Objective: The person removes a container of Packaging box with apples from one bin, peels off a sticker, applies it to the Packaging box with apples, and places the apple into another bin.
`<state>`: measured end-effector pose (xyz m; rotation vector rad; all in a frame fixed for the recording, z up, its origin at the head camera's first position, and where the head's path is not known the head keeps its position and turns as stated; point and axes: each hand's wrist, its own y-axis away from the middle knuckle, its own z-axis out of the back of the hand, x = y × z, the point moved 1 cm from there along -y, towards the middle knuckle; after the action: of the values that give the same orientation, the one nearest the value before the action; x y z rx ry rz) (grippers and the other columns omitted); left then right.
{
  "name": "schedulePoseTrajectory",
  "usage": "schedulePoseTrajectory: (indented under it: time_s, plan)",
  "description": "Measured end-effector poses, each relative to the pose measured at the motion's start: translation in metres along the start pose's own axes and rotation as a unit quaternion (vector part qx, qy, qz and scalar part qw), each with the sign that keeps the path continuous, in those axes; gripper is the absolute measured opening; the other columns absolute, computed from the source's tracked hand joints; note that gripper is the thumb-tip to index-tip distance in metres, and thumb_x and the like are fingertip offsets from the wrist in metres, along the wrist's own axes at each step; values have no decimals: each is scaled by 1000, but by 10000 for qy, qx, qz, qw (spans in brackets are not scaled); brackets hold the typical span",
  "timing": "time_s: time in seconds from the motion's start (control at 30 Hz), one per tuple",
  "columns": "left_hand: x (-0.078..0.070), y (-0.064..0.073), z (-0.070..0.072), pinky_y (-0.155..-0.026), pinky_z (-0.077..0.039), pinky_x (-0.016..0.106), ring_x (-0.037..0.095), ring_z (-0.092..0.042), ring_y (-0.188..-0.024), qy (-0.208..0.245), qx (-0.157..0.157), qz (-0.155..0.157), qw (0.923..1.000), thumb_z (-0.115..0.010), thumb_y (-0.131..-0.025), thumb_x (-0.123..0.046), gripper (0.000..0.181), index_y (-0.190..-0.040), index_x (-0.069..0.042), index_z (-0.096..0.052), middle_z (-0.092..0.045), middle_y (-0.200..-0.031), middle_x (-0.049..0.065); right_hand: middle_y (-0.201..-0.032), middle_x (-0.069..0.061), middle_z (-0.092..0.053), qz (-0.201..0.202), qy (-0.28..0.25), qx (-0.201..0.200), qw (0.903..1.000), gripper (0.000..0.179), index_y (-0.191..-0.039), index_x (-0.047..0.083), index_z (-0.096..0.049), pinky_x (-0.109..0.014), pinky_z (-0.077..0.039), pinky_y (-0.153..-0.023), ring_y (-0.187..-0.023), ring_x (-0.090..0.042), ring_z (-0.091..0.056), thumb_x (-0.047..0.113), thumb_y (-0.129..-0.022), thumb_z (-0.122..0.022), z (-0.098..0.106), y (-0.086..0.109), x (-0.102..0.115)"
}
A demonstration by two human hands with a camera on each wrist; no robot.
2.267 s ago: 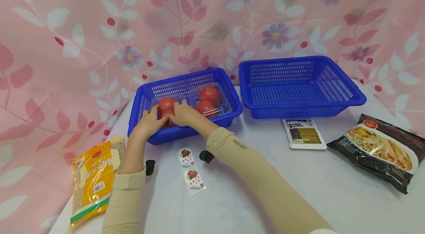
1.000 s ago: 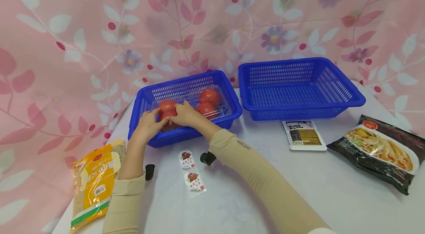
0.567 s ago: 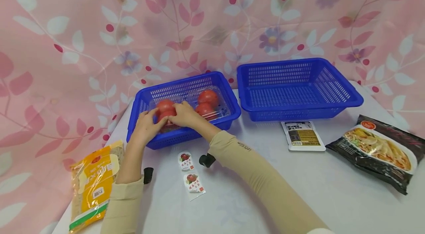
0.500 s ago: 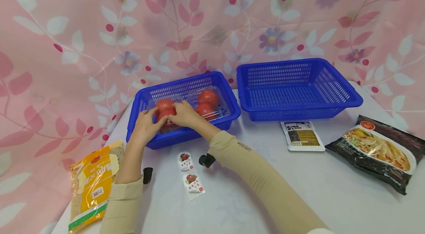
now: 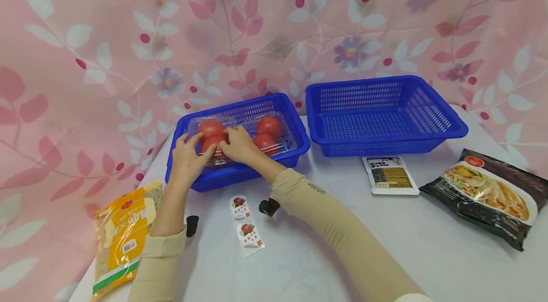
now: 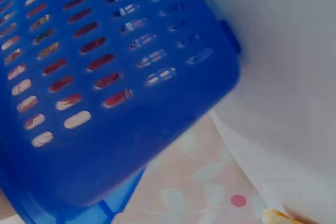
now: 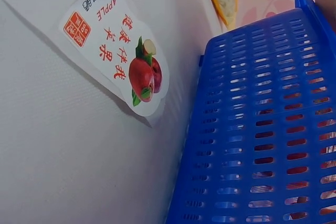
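In the head view, a clear plastic box (image 5: 219, 161) with red tomatoes (image 5: 211, 129) sits in the left part of a blue slotted basket (image 5: 233, 176). My left hand (image 5: 185, 159) holds the box's left side, thumb toward the near tomato. On its right side my right hand (image 5: 240, 145) grips with curled fingers, which partly hide the box. A second clear box (image 5: 289, 139) of tomatoes lies to the right in the same basket. Both wrist views mostly show the slotted wall of the basket (image 7: 252, 98), with red showing through.
Another blue basket (image 5: 385, 142) stands to the right. Two apple stickers (image 5: 248, 235) lie in front of the hands. A yellow bag (image 5: 124, 240) lies at left; a white-edged packet (image 5: 391, 176) and a black noodle bag (image 5: 492, 192) lie at right. A floral cloth (image 5: 274, 26) hangs behind.
The left tomato box has shifted slightly up in the head view, and more of its clear plastic shows. Both hands stay at its sides, with only small finger movements.
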<state>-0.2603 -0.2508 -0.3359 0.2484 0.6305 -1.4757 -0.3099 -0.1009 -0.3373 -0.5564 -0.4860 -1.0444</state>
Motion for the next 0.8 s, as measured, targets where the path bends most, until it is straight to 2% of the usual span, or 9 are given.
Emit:
schedulePoseTrajectory:
  time_s: [0.2, 0.43, 0.6, 0.8]
  plan:
    - [-9, 0, -1, -94, -27, 65, 51, -24, -124, 34, -337, -137, 9993, -54, -87, -49, 65, -136, -8, -44, -21, -143, 26, -130, -13, -45, 13, -86, -145, 9999, 45, -130, 5, -50, -37, -39, -96, -119, -25, -43, 25, -89, -51, 11, 3, 1]
    - [-22, 2, 1, -97, -29, 60, 46, -28, -125, 217, -882, -542, 9944, -58, -87, -43, 59, -132, -6, -49, -27, -143, 21, -135, -16, -39, 244, -133, -329, 9991, 45, -130, 5, -50, -42, -35, -100, -124, -29, -37, 23, -89, -51, 29, 9, 5]
    - [-33, 8, 4, -97, -29, 60, 46, -28, -125, 298, -1070, -628, 9918, -58, -87, -43, 58, -131, -6, -50, -29, -142, 21, -135, -17, -40, 408, 12, -461, 9981, 45, -129, 5, -51, -43, -35, -100, -123, -30, -39, 24, -89, -51, 42, 16, 8]
    - [-49, 17, 10, -98, -29, 59, 43, -29, -126, 353, -1239, -671, 9894, -60, -85, -43, 57, -130, -8, -52, -31, -141, 19, -134, -16, -41, 481, 191, -377, 9979, 49, -130, 6, -50, -43, -37, -99, -124, -28, -39, 30, -88, -54, 62, 28, 14]
